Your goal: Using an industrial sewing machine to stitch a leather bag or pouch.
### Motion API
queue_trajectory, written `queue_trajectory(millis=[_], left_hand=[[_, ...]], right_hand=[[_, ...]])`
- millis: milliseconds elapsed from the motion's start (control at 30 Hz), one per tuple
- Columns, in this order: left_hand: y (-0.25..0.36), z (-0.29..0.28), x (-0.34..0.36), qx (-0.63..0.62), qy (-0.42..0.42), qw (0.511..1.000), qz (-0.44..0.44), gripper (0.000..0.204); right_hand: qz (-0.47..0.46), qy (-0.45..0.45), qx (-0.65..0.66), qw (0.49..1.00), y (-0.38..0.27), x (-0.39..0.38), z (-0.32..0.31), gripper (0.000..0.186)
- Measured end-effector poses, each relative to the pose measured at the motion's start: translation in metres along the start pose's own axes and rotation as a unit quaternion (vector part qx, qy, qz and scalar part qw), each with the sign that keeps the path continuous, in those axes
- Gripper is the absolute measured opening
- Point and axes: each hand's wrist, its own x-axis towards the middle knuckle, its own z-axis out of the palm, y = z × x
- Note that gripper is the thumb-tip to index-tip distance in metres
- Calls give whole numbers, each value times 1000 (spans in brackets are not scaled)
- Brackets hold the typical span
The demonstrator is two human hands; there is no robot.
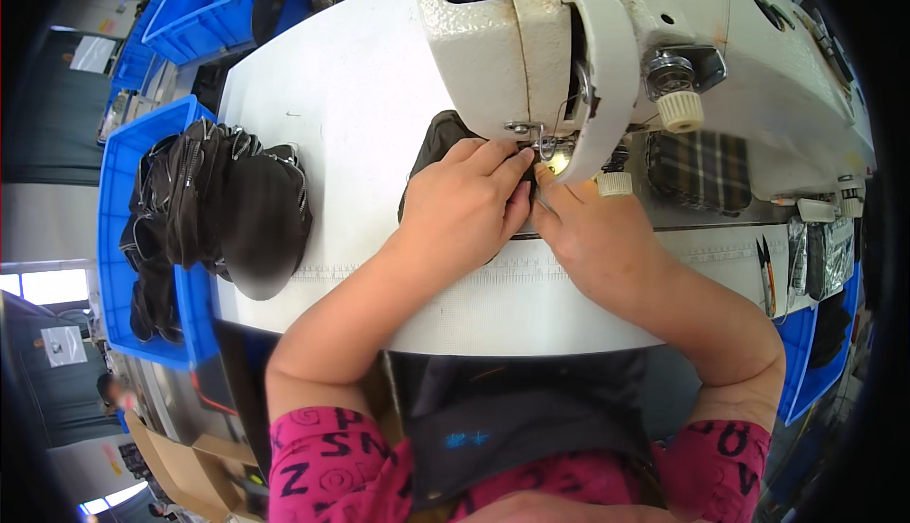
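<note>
A piece of black fabric (435, 143) lies under the needle area of a white sewing machine (483, 58). My left hand (464, 193) rests on it with bent fingers, holding its edge close to the presser foot (544, 146). From the other side my right hand (595, 231) pinches in at the same spot, its fingertips against the fabric edge. A thin metallic sliver shows beside the right fingertips; its kind I cannot make out. Much of the fabric is hidden beneath both hands. A small lamp (559, 159) lights the stitching spot.
Dark zippered fabric pieces (204, 205) overflow a blue bin (118, 238) at the left of the white table (332, 96). A plaid fabric piece (699, 172) lies beneath the machine arm. Thin pointed tools (766, 276) rest at the right, beside a plastic-wrapped packet (830, 256).
</note>
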Motion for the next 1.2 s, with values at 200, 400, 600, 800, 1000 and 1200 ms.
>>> queue_trajectory(millis=[200, 400, 600, 800, 1000, 1200], left_hand=[[2, 0, 0, 5, 4, 1000, -15, 28], [5, -2, 0, 7, -15, 999, -28, 29], [3, -2, -1, 14, -17, 999, -30, 33], [8, -22, -11, -64, -64, 996, -13, 58], [-3, -32, -13, -154, -114, 979, -65, 66], [-23, -25, -10, -267, -89, 953, -108, 41]], right_hand=[[2, -1, 5, 1000, 4, -2, 2, 34], [14, 20, 42, 999, 8, -1, -1, 29], [42, 42, 63, 996, 11, 2, 0, 25], [56, 37, 67, 996, 17, -3, -2, 24], [64, -24, 60, 996, 9, -1, -1, 28], [-36, 98, 88, 991, -4, 7, 8, 31]])
